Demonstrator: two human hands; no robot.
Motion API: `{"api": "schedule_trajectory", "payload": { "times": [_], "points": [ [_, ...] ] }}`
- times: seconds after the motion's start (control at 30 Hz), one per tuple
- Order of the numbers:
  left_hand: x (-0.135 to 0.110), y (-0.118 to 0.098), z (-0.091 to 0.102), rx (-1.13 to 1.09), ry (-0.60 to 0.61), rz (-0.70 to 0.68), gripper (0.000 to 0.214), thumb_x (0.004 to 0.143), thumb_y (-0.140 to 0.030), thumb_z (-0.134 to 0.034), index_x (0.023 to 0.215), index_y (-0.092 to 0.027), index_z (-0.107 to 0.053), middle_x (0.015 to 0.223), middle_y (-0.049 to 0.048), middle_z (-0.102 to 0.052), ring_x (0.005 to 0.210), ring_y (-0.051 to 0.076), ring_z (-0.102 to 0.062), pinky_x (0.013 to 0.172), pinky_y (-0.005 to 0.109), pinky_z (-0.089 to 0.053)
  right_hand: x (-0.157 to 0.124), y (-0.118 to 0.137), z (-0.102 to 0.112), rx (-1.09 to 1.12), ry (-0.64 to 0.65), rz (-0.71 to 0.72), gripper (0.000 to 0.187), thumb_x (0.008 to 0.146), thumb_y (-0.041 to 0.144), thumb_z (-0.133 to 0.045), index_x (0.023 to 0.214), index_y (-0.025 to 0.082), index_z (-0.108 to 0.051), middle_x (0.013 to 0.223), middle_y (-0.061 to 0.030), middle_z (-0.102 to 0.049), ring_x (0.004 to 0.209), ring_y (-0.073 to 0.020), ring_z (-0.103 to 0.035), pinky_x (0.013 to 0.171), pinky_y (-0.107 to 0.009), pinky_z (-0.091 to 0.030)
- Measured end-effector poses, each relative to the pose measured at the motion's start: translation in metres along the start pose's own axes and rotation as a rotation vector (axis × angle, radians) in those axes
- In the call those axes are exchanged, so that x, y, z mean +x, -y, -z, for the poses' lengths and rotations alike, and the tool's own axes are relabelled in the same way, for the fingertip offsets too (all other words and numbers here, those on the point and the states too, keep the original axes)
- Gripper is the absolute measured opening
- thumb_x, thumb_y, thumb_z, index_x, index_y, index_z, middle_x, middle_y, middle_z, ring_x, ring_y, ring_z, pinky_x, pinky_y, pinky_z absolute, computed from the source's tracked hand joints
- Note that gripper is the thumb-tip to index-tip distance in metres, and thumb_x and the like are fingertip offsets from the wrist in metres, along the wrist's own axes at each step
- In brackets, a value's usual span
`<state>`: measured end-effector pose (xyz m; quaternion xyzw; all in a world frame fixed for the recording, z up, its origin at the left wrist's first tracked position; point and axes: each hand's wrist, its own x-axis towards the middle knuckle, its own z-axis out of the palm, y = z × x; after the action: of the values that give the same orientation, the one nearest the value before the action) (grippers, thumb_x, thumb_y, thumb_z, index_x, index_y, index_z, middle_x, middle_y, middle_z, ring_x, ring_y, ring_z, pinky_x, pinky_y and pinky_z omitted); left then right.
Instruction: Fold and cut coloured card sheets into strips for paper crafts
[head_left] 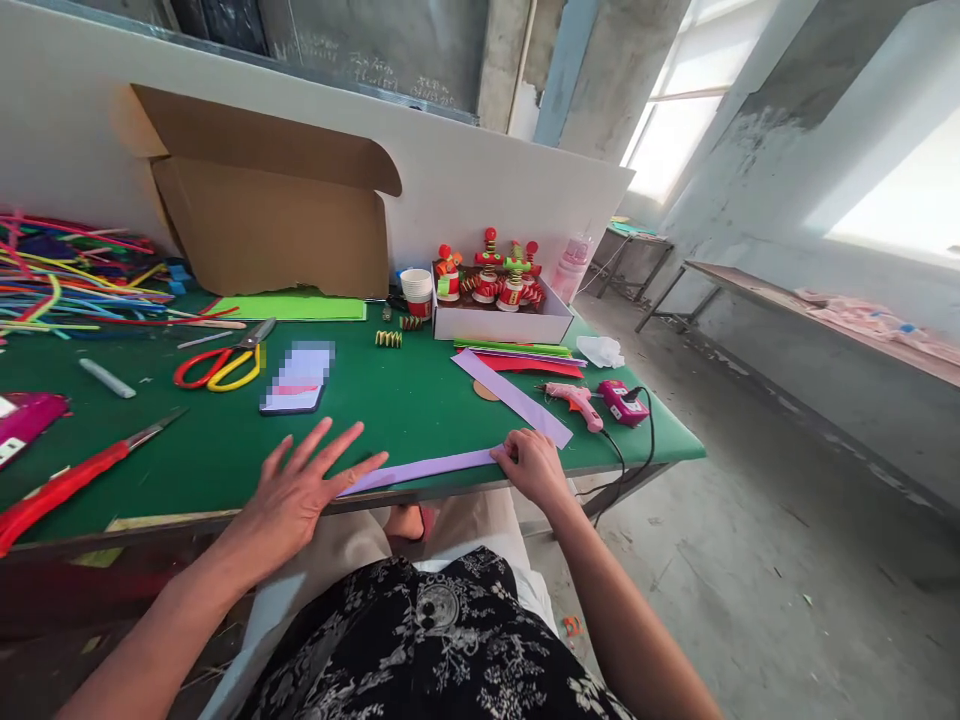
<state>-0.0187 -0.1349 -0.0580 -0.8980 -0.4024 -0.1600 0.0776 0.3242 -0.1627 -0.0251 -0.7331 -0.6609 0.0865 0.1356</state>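
Note:
A long lilac paper strip [427, 467] lies along the front edge of the green table [390, 400]. My left hand [300, 490] rests flat on its left end, fingers spread. At the strip's right end, my right hand [534, 465] has its fingers curled and pinches the paper. A second, wider lilac strip [514, 397] lies diagonally just beyond my right hand.
A pink glue gun [576, 402] and its plug box [622, 402] sit at the right. A white box [502, 322] holds red figurines. Scissors [225, 362], a phone [298, 378], a red-handled tool [82, 470], pipe cleaners [67, 275] and an open cardboard box [270, 215] lie left.

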Motion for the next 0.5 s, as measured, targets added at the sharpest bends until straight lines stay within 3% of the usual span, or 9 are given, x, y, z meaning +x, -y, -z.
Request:
{"api": "schedule_trajectory", "payload": {
  "times": [0.17,0.5],
  "points": [
    [0.0039,0.0003,0.0028,-0.006,0.053,-0.140,0.108,0.067,0.015,-0.030,0.147,-0.057,-0.032,0.163,-0.0085,-0.033,0.154,0.028,-0.021,0.117,0.064,-0.026,-0.0003,-0.0024,-0.0004,0.012,-0.011,0.026,0.027,0.089,0.027,-0.067,0.067,0.022,-0.052,0.075,-0.0007,-0.062,0.079,-0.0191,-0.057,0.072,-0.029,-0.032],
    [0.0048,0.0014,0.0001,0.016,0.096,-0.171,0.108,0.069,0.017,-0.032,0.145,-0.060,-0.030,0.162,-0.0094,-0.036,0.154,0.027,-0.023,0.118,0.064,-0.021,0.0013,-0.0046,-0.0006,-0.009,-0.019,0.042,0.028,0.088,0.028,-0.068,0.066,0.021,-0.053,0.072,0.0007,-0.061,0.076,-0.0175,-0.056,0.070,-0.028,-0.032]
  ]
}}
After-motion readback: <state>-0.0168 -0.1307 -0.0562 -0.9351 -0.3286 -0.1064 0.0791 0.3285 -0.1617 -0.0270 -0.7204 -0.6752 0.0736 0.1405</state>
